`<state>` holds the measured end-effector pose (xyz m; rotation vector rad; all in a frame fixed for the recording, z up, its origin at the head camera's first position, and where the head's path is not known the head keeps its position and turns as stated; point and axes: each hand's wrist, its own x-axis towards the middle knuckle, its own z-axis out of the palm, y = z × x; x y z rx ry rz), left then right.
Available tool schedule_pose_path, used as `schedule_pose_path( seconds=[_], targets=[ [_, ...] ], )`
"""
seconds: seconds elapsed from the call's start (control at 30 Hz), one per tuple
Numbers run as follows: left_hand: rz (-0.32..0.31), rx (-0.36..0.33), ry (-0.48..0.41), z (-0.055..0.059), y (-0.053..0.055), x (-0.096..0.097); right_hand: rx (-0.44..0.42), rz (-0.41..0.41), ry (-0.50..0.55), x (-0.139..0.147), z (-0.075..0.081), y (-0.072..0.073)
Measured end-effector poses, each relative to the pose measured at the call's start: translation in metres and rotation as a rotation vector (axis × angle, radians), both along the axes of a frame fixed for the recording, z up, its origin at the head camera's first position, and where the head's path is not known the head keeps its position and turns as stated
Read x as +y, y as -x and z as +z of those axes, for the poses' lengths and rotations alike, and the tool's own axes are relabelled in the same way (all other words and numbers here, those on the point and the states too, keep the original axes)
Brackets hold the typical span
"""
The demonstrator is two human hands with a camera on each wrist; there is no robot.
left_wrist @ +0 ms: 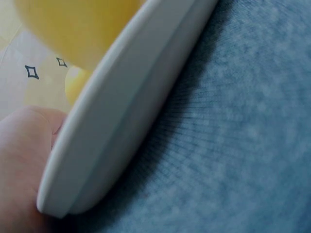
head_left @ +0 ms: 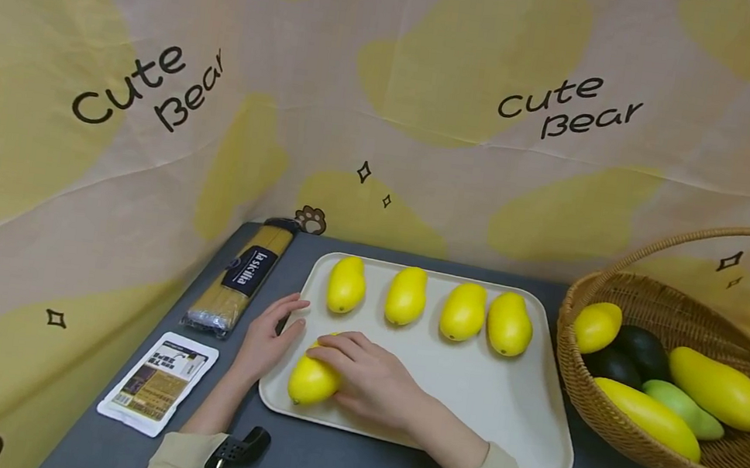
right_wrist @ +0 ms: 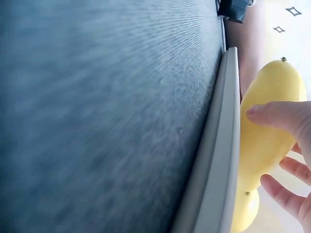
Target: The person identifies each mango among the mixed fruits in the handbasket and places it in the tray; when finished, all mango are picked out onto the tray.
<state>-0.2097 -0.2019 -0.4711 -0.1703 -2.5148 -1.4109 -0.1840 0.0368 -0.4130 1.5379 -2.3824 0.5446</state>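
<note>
On a cream tray (head_left: 467,401), a yellow mango-like fruit (head_left: 310,384) lies near the left front corner. My right hand (head_left: 374,378) holds it from the right, with the thumb (right_wrist: 272,114) on one side and the fingers round the other. At the tray's left rim rests my left hand (head_left: 266,342), fingers loosely extended and holding no fruit. Several similar yellow fruits stand in a row along the back of the tray, from one at the left (head_left: 346,285) to one at the right (head_left: 510,325).
Right of the tray, a wicker basket (head_left: 676,302) with a tall handle contains yellow, green and dark fruits. A pack of spaghetti (head_left: 243,276) and a white pouch (head_left: 157,383) lie to the left on the dark table. Behind hangs a patterned cloth (head_left: 419,161).
</note>
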Motion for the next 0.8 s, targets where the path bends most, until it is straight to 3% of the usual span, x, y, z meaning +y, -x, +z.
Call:
schedule_pose_path(
  seconds=[0.23,0.5,0.8],
  targets=[
    [-0.009,-0.004,-0.001,0.001,-0.001,0.000,0.039,0.038,-0.013,-0.012,-0.005,0.003],
    [-0.007,0.004,-0.001,0.002,-0.001,0.001,-0.085,0.045,-0.043,-0.009,-0.006,0.000],
    [-0.009,0.011,0.000,0.004,-0.003,0.001,-0.181,0.074,0.017,-0.003,-0.008,-0.004]
  ],
)
